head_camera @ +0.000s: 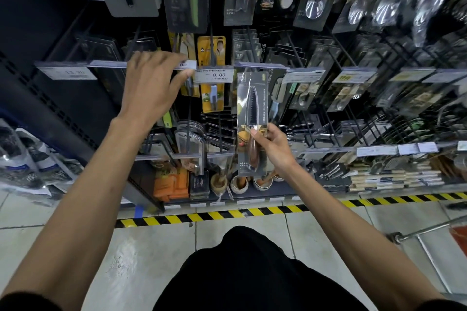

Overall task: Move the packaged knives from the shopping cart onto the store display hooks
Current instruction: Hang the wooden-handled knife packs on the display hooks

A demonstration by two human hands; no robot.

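Note:
My right hand (271, 145) pinches a packaged knife (252, 108) by its lower half and holds it upright in front of the display. The pack is dark with a serrated blade and a brown handle showing through clear plastic. Its top reaches the price-label rail (262, 66) of a hook holding similar dark packs (246, 43). My left hand (154, 81) reaches up to the left, fingers spread, and rests on the label rail by the price tag reading 8.00 (213, 76). The shopping cart (429, 237) shows only as a metal frame at the lower right.
Rows of hooks carry packaged utensils: spoons (316, 5) above right, a yellow peeler pack (212, 93) in the middle. Bowls and mortars (240, 183) stand on the bottom shelf. A yellow-black striped tape (227, 214) runs along the floor at the shelf's foot.

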